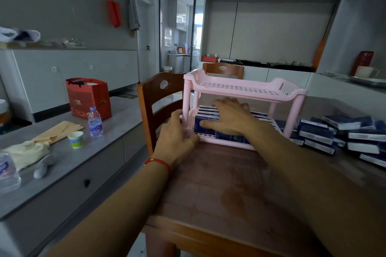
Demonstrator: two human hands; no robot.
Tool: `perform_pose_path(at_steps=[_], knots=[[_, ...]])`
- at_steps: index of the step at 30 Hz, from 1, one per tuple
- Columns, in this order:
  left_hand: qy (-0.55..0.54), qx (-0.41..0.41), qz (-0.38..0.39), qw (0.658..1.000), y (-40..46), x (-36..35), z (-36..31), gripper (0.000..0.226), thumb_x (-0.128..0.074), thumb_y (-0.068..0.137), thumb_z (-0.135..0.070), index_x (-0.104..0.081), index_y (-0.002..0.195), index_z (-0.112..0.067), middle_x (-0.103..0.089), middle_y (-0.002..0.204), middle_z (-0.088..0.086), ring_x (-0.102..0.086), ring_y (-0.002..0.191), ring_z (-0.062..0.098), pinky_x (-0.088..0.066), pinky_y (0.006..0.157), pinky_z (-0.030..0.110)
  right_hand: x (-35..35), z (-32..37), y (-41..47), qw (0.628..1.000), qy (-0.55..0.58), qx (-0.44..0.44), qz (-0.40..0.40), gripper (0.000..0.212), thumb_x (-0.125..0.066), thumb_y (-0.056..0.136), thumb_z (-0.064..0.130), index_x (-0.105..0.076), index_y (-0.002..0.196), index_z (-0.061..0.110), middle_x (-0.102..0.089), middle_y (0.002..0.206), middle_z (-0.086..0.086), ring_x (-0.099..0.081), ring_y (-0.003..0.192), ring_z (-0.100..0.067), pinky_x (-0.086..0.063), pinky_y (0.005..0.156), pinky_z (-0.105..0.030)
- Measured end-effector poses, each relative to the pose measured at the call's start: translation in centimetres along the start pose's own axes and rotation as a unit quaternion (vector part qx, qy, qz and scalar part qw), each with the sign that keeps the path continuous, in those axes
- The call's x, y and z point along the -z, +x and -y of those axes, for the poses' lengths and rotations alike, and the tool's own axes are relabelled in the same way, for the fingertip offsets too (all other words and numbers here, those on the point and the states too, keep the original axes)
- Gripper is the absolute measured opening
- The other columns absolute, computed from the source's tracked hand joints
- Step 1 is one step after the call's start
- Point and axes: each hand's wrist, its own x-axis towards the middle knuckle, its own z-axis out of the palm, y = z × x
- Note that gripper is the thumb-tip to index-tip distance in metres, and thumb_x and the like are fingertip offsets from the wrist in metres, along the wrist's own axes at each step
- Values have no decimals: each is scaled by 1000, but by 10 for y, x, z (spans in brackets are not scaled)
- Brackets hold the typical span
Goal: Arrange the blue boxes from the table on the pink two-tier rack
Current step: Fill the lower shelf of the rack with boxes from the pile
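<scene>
**Both hands at the rack's lower tier**

A brown wooden surface (225, 183) stands in a grey kitchen, with the pink two-tier rack (244, 89) near its far edge. Blue boxes (208, 113) line the bottom tier; the top tier holds nothing. The right hand (229, 117) reaches under the top tier, fingers straight and spread flat over the boxes, thumb against one box's front. The left hand (177, 133) curls around the rack's front-left post, its wrist wearing a red bracelet (157, 162). A loose pile of blue boxes (342, 135) lies on the surface just right of the rack. Wooden chairs (154, 100) stand behind.
</scene>
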Motion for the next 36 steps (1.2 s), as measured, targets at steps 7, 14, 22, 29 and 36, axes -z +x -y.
perform_pose_path(at_steps=[7, 14, 22, 29, 36], knots=[[8, 0, -1, 1000, -1, 0, -2, 72, -74, 87, -25, -32, 145, -23, -49, 147, 5, -51, 133, 29, -51, 100, 48, -17, -20, -9, 996, -71, 34, 32, 73, -40, 94, 57, -18, 156, 25, -27, 161, -5, -26, 146, -28, -23, 116, -54], [16, -9, -7, 1000, -2, 1, -3, 73, -74, 86, -25, -32, 145, -21, -50, 146, 7, -53, 131, 30, -52, 100, 46, -15, 3, 1, 996, -87, 35, -10, 72, -54, 86, 60, -39, 145, 21, -45, 147, -8, -43, 133, -32, -36, 107, -52], [13, -18, -13, 1000, -5, 0, -3, 70, -73, 87, -25, -32, 144, -21, -50, 145, 7, -51, 132, 30, -51, 102, 48, -25, 19, 7, 987, -157, -25, -20, 56, -63, 86, 46, -54, 132, 16, -59, 130, -7, -54, 120, -30, -35, 102, -50], [11, -28, -11, 999, -7, 4, -6, 69, -73, 88, -22, -33, 145, -18, -51, 143, 8, -54, 129, 29, -52, 100, 44, -20, 24, 2, 992, -125, -17, -26, 60, -60, 84, 51, -53, 132, 16, -59, 131, -9, -55, 121, -31, -31, 107, -55], [47, -25, -87, 995, -10, 6, -8, 63, -73, 87, -22, -37, 137, -12, -52, 138, 13, -58, 122, 28, -55, 98, 44, 1, 5, -78, 961, -65, 211, -166, 33, -53, 91, 33, -59, 119, 17, -64, 116, -4, -60, 102, -22, -50, 87, -37]])
